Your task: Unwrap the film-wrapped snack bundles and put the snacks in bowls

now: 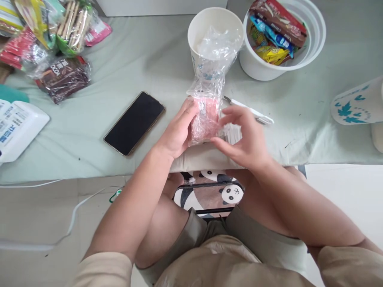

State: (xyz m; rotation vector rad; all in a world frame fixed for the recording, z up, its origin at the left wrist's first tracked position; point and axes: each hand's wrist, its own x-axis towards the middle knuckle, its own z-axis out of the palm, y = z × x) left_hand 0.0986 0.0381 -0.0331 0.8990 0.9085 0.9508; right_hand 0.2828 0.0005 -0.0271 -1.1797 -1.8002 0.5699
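Observation:
A pink block-like package in clear plastic wrap (pixel 205 117) is held upright near the table's front edge. My left hand (pixel 179 125) is closed around its left side. At its right side my right hand (pixel 243 137) has its fingers curved and apart, the fingertips close to the plastic; whether they touch it I cannot tell. Loose clear film (pixel 220 77) runs from the package up over the rim of a paper cup (pixel 200 63) with blue leaf prints. A white-handled craft knife (pixel 254 111) lies behind my right hand.
A black phone (pixel 134 123) lies left of my hands. The white bucket (pixel 257 67) at the back right holds wrapped snacks. More snack packs (pixel 66 75) are piled at the back left, near a white bottle (pixel 24 127). Another printed cup (pixel 356 103) is at the right.

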